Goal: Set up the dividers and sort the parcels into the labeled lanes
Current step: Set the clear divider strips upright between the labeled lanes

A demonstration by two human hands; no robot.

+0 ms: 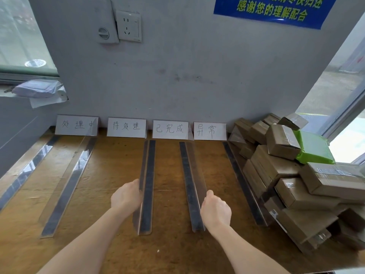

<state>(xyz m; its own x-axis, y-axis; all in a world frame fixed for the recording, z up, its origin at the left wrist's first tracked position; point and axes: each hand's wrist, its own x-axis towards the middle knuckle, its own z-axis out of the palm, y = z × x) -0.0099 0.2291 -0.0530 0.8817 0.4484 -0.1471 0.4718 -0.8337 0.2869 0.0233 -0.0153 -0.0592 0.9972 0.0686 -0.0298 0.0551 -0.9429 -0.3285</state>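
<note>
Your left grip (126,196) is closed on the upright wall of a first clear acrylic L-section divider w/ black base strip (147,171), approx. midway along it. The thumb is at the top edge and the fingers are mostly hidden behind the plastic. Your right grip (215,211) has fingers curled and thumb up, pinching the wall of a second clear acrylic divider (187,171), same type, near its close end. Both dividers sit on the worn brown wooden desk (110,167) and run away from you, w/ a lane of bare wood between the grips.

Left of the left grip lies a third clear divider (67,184), and a fourth clear divider (25,169) lies further left; both are angled on the desk and untouched.

Right of the right grip is a fifth clear divider (243,182). A pile of brown cardboard parcels (276,169) sits right up against its far side, w/ one bright green wrapped parcel (314,149) high on the pile by the window. Every parcel in sight is in that pile.

Beyond both grips, four white handwritten paper label cards (126,127) stand in a row against the grey wall.
</note>
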